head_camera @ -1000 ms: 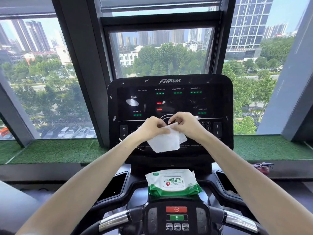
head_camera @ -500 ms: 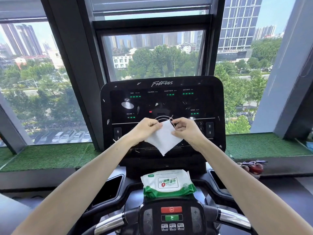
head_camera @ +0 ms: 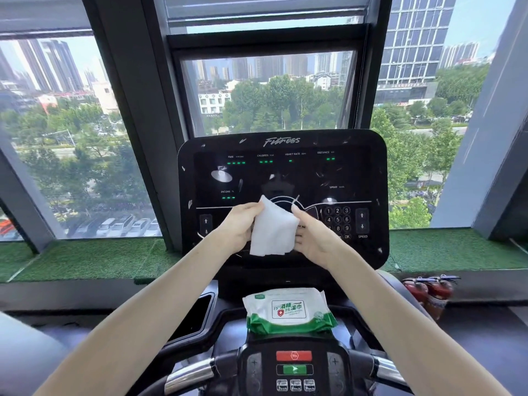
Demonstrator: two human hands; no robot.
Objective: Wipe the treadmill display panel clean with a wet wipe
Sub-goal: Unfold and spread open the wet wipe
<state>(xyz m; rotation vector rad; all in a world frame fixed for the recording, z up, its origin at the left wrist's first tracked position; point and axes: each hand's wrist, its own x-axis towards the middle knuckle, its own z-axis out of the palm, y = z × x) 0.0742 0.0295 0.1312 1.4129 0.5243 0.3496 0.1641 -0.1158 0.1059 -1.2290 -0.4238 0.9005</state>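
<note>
- Closest to me, the control pad [head_camera: 294, 364] with its red and green buttons sits between the handlebars. I touch nothing there.
- Just beyond it, the pack of wipes [head_camera: 288, 311] lies flat on the console, white with a green lower edge.
- Above the pack, my left hand [head_camera: 240, 227] grips the wet wipe [head_camera: 274, 230] along its upper left edge, fingers curled round it.
- My right hand [head_camera: 314, 238] holds the right edge, thumb raised at the top corner and fingers tucked behind the sheet.
- The wipe hangs between both hands in front of the lower middle of the panel, folded into a thick pad. I cannot tell whether it touches the glass.
- I judge it to be nearly weightless, limp and damp. It will flop and bunch if I hold it by one corner.
- Better to lay it flat over my fingertips and press from behind, so the whole pad meets the surface.
- Being wet, it should glide easily on gloss, though it may slip off my fingers if my pressure is too light.
- The display panel [head_camera: 285, 172] stands upright behind the wipe, black and shiny, with pale smears [head_camera: 221, 175] across it and a number keypad [head_camera: 337, 220] at the right.
- I would press gently there, since the keys might respond to touch.
- Farthest off, the window [head_camera: 268, 92] shows trees and towers beyond the green turf ledge [head_camera: 85, 258].
</note>
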